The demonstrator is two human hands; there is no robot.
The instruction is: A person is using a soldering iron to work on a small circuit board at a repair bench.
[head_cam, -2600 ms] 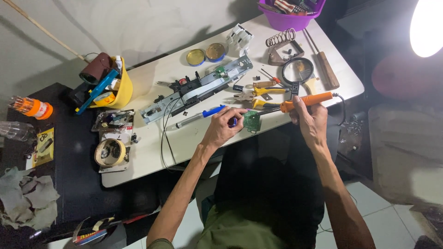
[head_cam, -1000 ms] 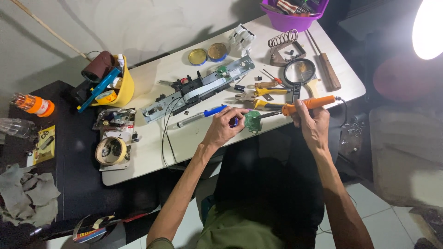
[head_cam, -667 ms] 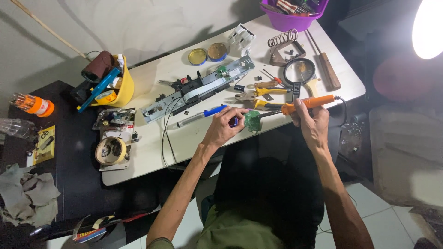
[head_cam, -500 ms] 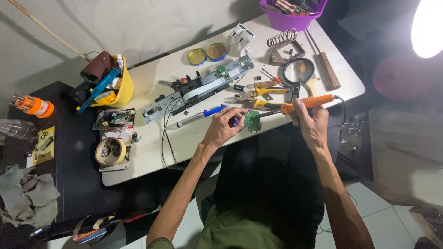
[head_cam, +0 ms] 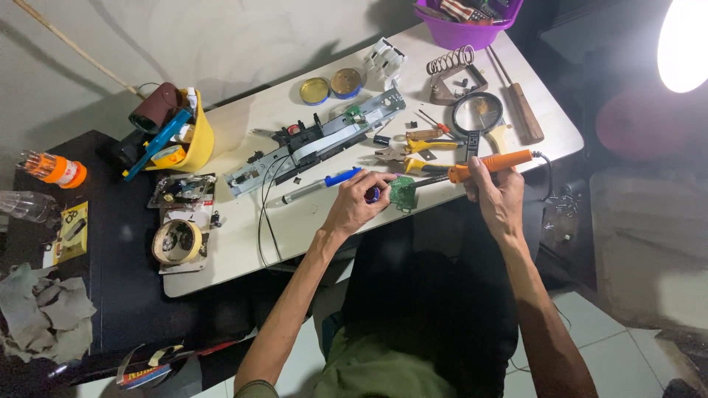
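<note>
My right hand [head_cam: 495,193] grips an orange-handled soldering iron [head_cam: 488,165], its tip pointing left at a small green circuit board [head_cam: 402,193] near the table's front edge. My left hand [head_cam: 356,206] is shut on a small blue object beside that board, steadying it. A blue-and-silver desoldering pump [head_cam: 321,184] lies just left of my left hand. Behind it stretches a long grey printer mechanism [head_cam: 313,141] with black cables trailing off it.
On the white table [head_cam: 243,243] are yellow-handled pliers [head_cam: 413,146], a magnifying glass [head_cam: 478,112], a wooden-handled tool [head_cam: 521,107], two round tins [head_cam: 330,85], a spring stand [head_cam: 451,70] and a purple tub [head_cam: 463,22]. At left: a yellow bowl [head_cam: 195,140], tape roll [head_cam: 175,242], orange bottle [head_cam: 55,168], grey rags [head_cam: 40,317].
Both hands stay at the green board with only slight shifts; the soldering iron keeps its place and nothing else on the table has moved.
</note>
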